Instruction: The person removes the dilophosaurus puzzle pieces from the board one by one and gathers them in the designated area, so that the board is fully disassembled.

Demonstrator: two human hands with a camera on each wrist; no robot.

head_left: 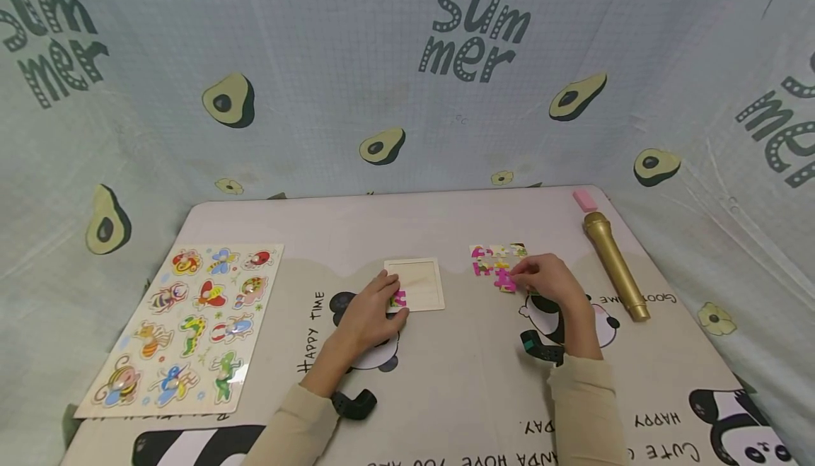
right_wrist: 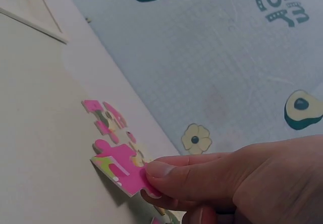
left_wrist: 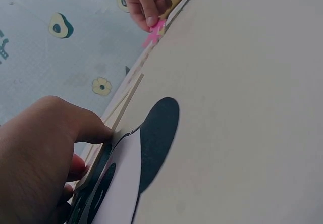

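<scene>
A small wooden puzzle frame (head_left: 422, 281) lies at the middle of the table, with a pink and green puzzle piece (head_left: 398, 299) in its near left corner. My left hand (head_left: 368, 316) holds the frame by that corner, thumb along the near edge and fingers at the left side. To the right, my right hand (head_left: 552, 281) pinches a pink jigsaw piece (right_wrist: 121, 169) between thumb and fingers. That piece is tilted, raised off the table in the right wrist view. Several loose puzzle pieces (head_left: 482, 252) in pink, white and yellow lie just beyond it.
On the left lies a board with insect pictures (head_left: 191, 331). A gold microphone (head_left: 615, 266) lies at the right, with a pink block (head_left: 584, 201) behind it. Avocado-print cloth (head_left: 305, 98) hangs around the table's back and sides.
</scene>
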